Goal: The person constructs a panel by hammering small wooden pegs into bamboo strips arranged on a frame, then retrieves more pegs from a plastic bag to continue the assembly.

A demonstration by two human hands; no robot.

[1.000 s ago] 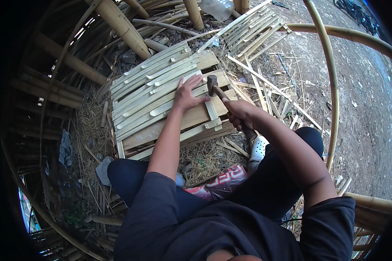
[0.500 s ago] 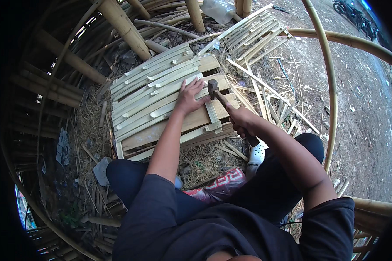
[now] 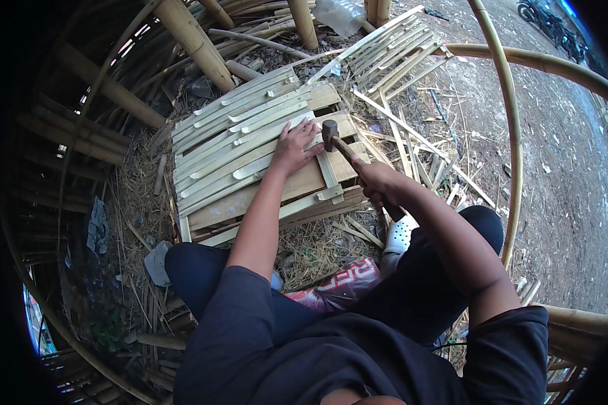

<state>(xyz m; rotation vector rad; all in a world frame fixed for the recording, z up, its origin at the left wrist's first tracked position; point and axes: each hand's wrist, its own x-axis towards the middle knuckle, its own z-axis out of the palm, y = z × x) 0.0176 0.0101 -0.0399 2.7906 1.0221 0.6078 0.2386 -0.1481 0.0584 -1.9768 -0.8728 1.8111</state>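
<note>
In front of me lies a panel of pale split-bamboo slats [image 3: 213, 160], set side by side on a low wooden box or platform [image 3: 246, 202]. My left hand [image 3: 294, 146] rests palm down on the slats near their right end, its fingers spread out and the thumb pointing right. A hammer [image 3: 345, 150] with a dark metal head is in my right hand [image 3: 381, 181], the fingers wrapped round its wooden handle. The hammer head is over the panel's right end, just right of my left fingertips. Whether a nail sits under it cannot be made out.
A second slatted panel [image 3: 395, 54] lies beyond on the right. Loose bamboo strips [image 3: 422, 145] litter the ground beside the box. Bamboo posts [image 3: 196, 47] stand at the back left, and a curved pole [image 3: 511, 128] rises at right. A printed sack [image 3: 348, 283] lies between my legs.
The hammer head has tilted and shifted very slightly. The nearest slat's right end sits a little higher in view. My left hand stays almost in place on the slats.
</note>
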